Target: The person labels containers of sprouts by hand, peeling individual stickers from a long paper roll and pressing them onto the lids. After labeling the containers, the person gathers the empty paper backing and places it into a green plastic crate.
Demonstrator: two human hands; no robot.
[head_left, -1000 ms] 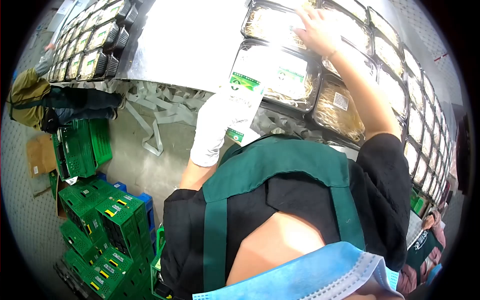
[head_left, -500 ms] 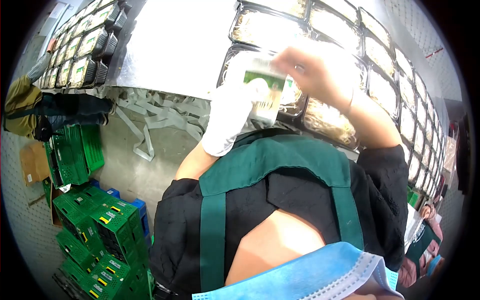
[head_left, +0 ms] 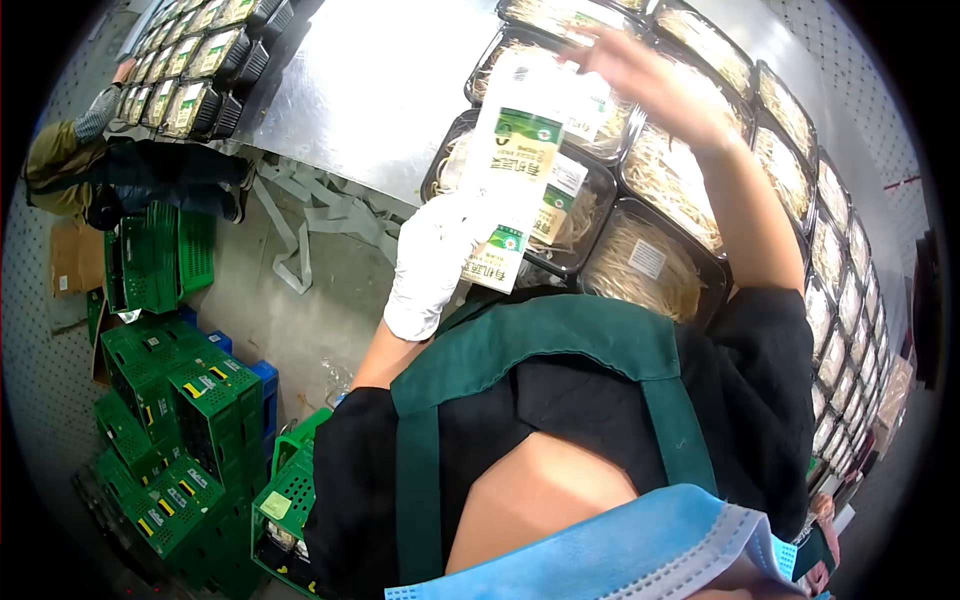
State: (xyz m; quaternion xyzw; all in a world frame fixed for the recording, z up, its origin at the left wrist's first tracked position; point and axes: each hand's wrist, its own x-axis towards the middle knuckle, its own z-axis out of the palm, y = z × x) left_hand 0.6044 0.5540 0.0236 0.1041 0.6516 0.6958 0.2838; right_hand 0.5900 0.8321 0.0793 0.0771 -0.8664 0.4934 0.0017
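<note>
My left hand (head_left: 437,250), in a white glove, is closed on a strip of labels (head_left: 522,150) printed in green and white. The strip hangs over a black tray of bean sprouts (head_left: 583,228), which bears a green and white label. My bare right hand (head_left: 655,85) is farther out, over the packed trays, its fingers stretched and slightly blurred. Just below those fingers is another labelled tray (head_left: 598,125). Closest to my apron on the right lies a sprout tray (head_left: 640,268) with a small white sticker.
Rows of wrapped sprout trays (head_left: 785,115) cover the right side of the metal table (head_left: 345,85). More trays (head_left: 190,105) are stacked far left beside another person (head_left: 75,170). Green crates (head_left: 215,385) stand at lower left, and pale strips (head_left: 340,215) litter the floor.
My right hand has moved up and away from the label strip, over the farther trays. More of the strip shows, and the view has shifted.
</note>
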